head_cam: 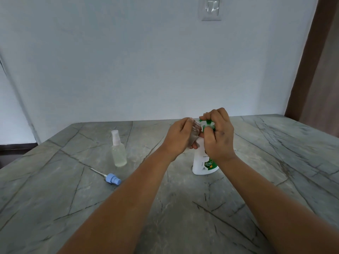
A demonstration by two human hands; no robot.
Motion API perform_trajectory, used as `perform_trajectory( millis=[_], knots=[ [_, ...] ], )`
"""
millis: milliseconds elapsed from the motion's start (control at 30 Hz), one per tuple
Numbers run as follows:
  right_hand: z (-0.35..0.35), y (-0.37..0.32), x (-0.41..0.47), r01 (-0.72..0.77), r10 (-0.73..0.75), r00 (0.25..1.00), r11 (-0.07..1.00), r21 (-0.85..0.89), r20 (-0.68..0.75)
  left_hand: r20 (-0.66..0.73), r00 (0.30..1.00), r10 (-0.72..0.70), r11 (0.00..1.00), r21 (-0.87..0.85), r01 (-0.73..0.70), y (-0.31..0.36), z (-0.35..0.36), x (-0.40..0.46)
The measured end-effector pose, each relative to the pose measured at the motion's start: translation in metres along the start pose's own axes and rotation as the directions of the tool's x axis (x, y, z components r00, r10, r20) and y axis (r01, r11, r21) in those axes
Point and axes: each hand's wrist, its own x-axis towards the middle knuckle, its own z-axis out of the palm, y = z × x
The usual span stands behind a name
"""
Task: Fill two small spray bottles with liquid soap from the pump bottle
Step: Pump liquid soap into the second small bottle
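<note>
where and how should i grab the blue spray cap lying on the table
Pinch the blue spray cap across its ribbed collar, coming straight down from above. It lies on its side on the table, so the collar's two flanks are exposed. Its thin dip tube trails away up-left and looks too slender to hold.

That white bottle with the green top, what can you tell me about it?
The pump bottle is white plastic with a green pump head and a green shield label with an orange cross. It stands upright on the grey marbled table. The right hand curls over the pump and hides the upper body. The left hand holds an open clear spray bottle with its mouth by the green nozzle.
</note>
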Motion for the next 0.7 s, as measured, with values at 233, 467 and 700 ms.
perform_trajectory(
  millis=[233,467,700],
  knots=[
    [0.0000,0.0012,-0.0033,0.006,-0.005,1.000,1.000,-0.027,0.012,0.027,0.999,-0.032,0.999,0.002,0.032,-0.0005,-0.0018,-0.0020],
    [-0.0011,-0.0025,-0.0024,-0.033,0.033,0.999,0.999,-0.005,0.029,0.023,0.999,-0.023,1.000,0.018,0.023,-0.0009,-0.0020,-0.0014],
    [0.0015,-0.0004,-0.0025,-0.008,0.008,1.000,1.000,-0.021,0.018,0.034,0.999,-0.019,1.000,0.014,0.018,0.0010,-0.0020,-0.0022]
  ],
)
